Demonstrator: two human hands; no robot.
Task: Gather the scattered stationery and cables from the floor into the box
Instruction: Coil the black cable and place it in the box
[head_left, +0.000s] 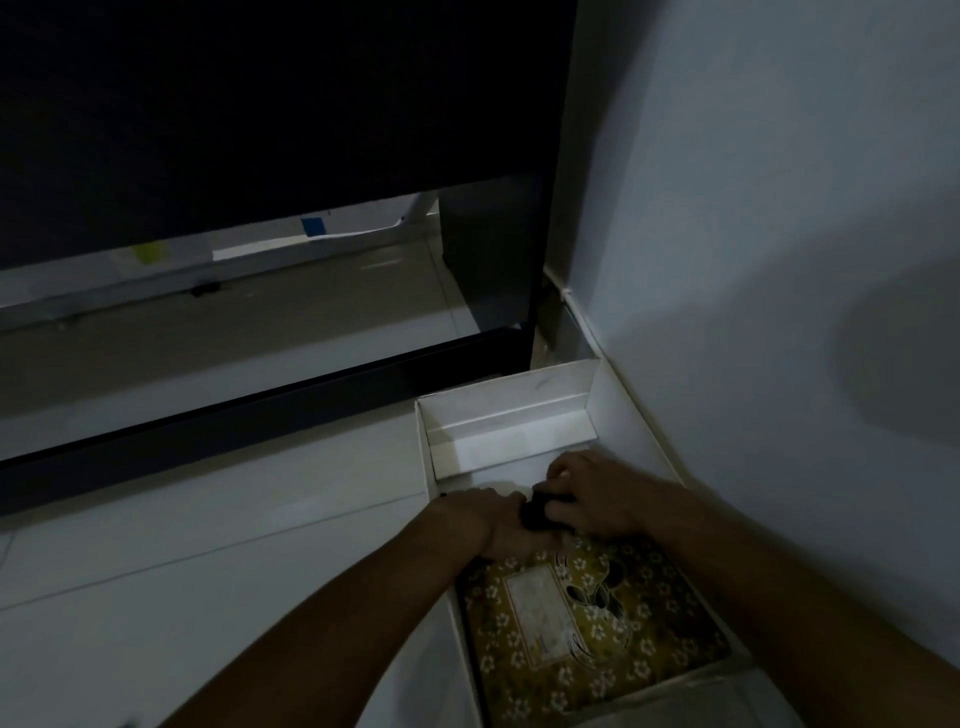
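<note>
Both hands, left hand (498, 519) and right hand (592, 493), hold a black bundle (537, 512) (maybe a cable) low in the white box (431, 457); best tuck it flat beside the notebook (587, 639).

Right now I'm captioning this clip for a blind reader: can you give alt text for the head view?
Both hands, left and right, hold a small black object over a white box on a pale floor. A yellow floral notebook lies in the box, beside a wall and dark furniture.

Both forearms reach fwd; left hand (496, 519) & right hand (592, 493) meet, fingers curled.
</note>
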